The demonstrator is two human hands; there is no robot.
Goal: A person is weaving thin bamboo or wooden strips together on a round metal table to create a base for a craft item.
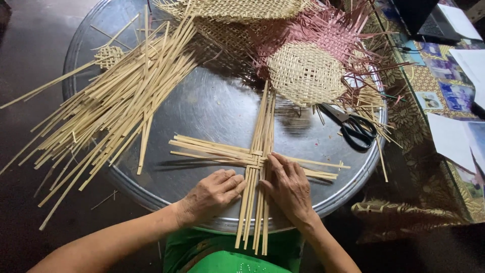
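The left hand (214, 192) and right hand (288, 187) are lying flat, fingers spread, pressing a cross of bamboo strips (257, 159) on the round metal tray (212, 106). Weaving is barely starting (only two bands are crossing). Lying beyond: one loose strip pile (116, 96), one scissors (356, 126), three larger woven mats (305, 73).

Two bare forearms reach in from the lower edge, converging. The left hand (212, 194) lies palm down, fingers curled slightly toward the right. The right hand (287, 188) lies palm down too, fingers spread forward, the two hands just apart.
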